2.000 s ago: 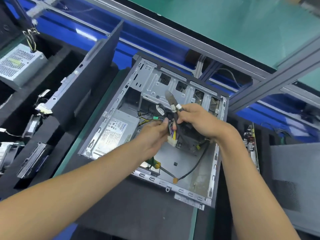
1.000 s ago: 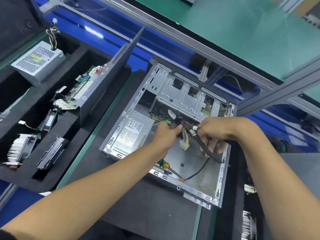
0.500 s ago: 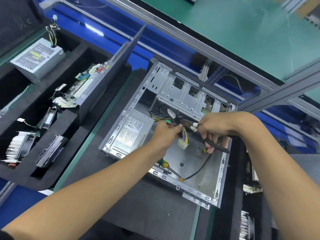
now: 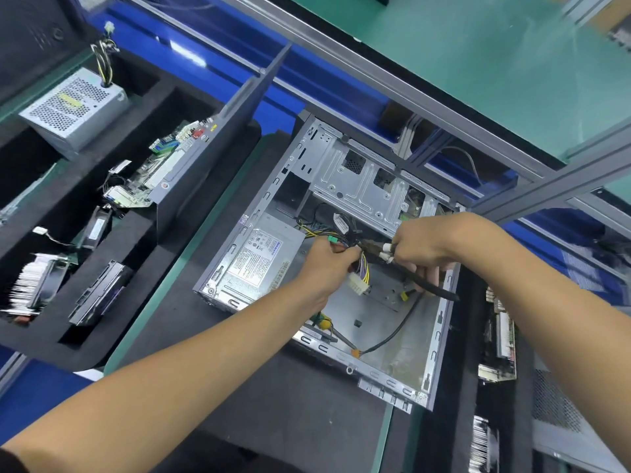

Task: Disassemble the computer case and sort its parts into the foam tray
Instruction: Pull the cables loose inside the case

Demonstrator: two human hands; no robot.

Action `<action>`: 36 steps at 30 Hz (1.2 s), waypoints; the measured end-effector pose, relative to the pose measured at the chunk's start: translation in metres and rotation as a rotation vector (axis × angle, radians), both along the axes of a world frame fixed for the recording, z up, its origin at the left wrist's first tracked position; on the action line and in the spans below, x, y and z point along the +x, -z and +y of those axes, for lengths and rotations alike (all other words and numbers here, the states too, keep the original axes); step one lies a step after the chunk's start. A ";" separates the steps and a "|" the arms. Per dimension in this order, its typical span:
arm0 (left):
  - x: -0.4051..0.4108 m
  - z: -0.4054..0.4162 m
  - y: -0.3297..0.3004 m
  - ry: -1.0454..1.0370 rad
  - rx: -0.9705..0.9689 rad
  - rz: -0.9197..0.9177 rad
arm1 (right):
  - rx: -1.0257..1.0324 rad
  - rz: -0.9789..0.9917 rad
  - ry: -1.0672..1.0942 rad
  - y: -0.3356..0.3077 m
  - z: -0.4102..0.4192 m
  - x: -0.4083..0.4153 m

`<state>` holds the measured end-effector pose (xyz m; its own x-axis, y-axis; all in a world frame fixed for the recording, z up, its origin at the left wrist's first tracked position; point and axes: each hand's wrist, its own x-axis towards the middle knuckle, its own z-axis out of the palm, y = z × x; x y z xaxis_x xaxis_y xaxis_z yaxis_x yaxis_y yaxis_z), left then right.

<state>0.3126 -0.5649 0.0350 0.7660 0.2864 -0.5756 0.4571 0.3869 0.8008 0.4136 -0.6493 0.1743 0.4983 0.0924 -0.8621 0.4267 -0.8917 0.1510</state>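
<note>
The computer case (image 4: 358, 186) is bare sheet metal, dull silver and smooth, with a scuffed, stained floor panel. The power supply (image 4: 259, 261) inside it is the same grey metal and carries a white paper label. The cable bundle (image 4: 362, 264) has glossy plastic-sheathed wires and a matt white plastic plug. The foam tray (image 4: 143, 233) is matt black, soft-looking and slightly grainy. A second power supply (image 4: 73, 105) in it is perforated metal. The pliers' handles (image 4: 426, 285) look like black rubber, though blur makes that uncertain. The desk (image 4: 478, 63) surface is smooth matt green.
</note>
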 end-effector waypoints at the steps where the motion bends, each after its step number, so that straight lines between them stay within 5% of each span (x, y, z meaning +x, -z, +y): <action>1: 0.000 0.000 0.000 0.006 0.004 0.000 | -0.013 0.040 0.039 0.000 0.001 0.001; 12: -0.002 0.000 0.001 0.057 0.134 -0.038 | -0.150 0.189 0.039 -0.009 0.022 0.012; 36: -0.003 0.000 -0.005 0.070 0.063 -0.043 | -0.315 0.254 -0.053 -0.013 0.041 0.016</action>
